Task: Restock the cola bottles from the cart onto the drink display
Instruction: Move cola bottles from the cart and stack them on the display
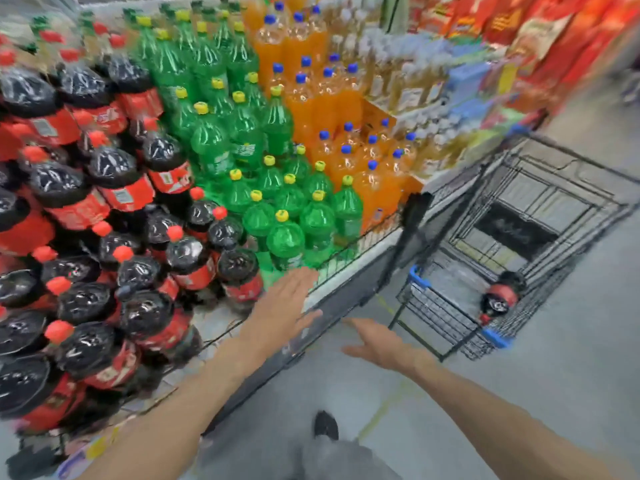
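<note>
One cola bottle (498, 297) is lying on its side in the cart (540, 216), well apart from the cola stack (104, 237) on the drink display (346, 251). I'm holding both hands empty, fingers spread: left hand (280, 306) over the display's front edge, right hand (375, 341) reaching toward the cart. I judge a hasty grab risks the bottle rolling, or my left arm nudging the green bottles (287, 237).

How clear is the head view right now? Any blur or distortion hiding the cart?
Head view: motion blur smears the edges, worst over the red shelves at upper right; wide-angle bending curves the display; the cola bottle lying in the cart stays recognisable, though soft.
</note>
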Available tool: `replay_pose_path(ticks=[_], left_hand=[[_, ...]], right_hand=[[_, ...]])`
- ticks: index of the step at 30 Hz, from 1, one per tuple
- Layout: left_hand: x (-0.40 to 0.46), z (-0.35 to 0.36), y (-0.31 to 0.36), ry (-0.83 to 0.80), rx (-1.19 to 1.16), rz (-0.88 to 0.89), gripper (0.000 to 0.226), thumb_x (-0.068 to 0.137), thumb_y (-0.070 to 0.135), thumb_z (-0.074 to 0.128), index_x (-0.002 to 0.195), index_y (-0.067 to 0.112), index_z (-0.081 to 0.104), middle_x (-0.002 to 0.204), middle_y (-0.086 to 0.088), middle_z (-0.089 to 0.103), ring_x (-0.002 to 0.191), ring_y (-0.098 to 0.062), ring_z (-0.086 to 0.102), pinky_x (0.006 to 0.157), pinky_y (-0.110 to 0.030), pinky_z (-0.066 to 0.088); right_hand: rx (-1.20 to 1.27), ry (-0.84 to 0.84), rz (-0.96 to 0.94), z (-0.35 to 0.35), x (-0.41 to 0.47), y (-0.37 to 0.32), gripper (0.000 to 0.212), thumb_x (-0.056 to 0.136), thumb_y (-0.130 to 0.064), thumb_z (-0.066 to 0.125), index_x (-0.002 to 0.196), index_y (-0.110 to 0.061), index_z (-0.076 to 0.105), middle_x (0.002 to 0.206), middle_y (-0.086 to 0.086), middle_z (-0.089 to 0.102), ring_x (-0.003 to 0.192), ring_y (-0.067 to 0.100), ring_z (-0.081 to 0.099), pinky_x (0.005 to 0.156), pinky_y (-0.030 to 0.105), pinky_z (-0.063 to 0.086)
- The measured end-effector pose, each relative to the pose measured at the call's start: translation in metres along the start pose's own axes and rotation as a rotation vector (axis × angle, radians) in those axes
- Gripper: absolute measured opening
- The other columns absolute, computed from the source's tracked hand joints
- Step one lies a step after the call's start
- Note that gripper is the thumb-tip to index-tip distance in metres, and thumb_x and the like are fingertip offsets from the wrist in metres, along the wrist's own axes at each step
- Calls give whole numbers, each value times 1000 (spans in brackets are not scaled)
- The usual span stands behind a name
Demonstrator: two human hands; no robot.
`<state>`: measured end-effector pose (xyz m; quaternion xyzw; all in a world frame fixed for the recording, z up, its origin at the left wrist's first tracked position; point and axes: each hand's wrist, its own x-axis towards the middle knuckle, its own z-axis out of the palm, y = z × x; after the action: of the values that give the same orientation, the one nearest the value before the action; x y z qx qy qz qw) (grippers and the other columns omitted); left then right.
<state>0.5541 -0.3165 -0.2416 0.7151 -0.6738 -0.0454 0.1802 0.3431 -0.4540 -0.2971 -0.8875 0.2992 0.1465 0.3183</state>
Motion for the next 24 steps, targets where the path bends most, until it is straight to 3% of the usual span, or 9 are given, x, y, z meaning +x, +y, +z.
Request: replay_pose_path(ticks=[4,7,9,12,15,18,21,24], left_hand=[[65,48,75,-101,30,169,78,89,51,71,144,-2,54,147,-19,57,136,-35,56,117,-48,42],[115,81,132,-191,112,209,90,81,56,81,144,-3,55,147,-20,57,137,-37,55,117,-49,34],[150,101,171,-208,153,243,95,86,62,72,151,-3,46,156,-19,48,145,-36,46,121,-47,22],[203,137,228,-235,156,266,98,98,67,50,164,3,15,172,-11,16,160,-28,14,129,-40,4],[257,174,281,-263,136,244,97,100,64,49,165,4,7,173,-11,7,161,-28,5,129,-39,3],[308,216,321,-314,126,184,98,100,65,46,164,2,7,173,-14,7,161,-30,5,129,-41,4],[349,243,350,-336,136,135,101,97,75,30,164,3,7,173,-14,7,161,-30,5,131,-43,5],[388,266,373,-420,127,60,99,101,67,40,164,4,-2,173,-13,-3,161,-28,-4,131,-44,2]], right_hand=[[-87,109,161,-37,-67,91,68,97,-44,71,154,-18,44,138,13,60,127,29,56,108,36,41],[-159,198,241,-72,-107,156,72,95,-51,70,152,-16,44,146,12,55,135,33,52,109,41,42],[-178,234,295,-95,-130,202,72,96,-49,69,153,-15,41,150,12,51,137,33,50,108,39,42],[-220,265,299,-132,-158,271,73,98,-46,68,156,-12,39,156,13,46,141,33,47,114,40,38],[-287,318,295,-168,-178,344,72,94,-45,72,151,-12,44,146,13,51,133,37,51,108,44,44],[-307,309,283,-204,-196,402,77,91,-44,76,152,-7,47,151,18,50,141,38,45,117,44,35],[-378,304,259,-234,-198,444,87,96,-49,68,163,-12,26,168,11,29,156,30,24,127,38,15],[-389,262,216,-262,-185,493,88,99,-52,62,165,-14,18,171,8,22,159,27,16,130,37,7]])
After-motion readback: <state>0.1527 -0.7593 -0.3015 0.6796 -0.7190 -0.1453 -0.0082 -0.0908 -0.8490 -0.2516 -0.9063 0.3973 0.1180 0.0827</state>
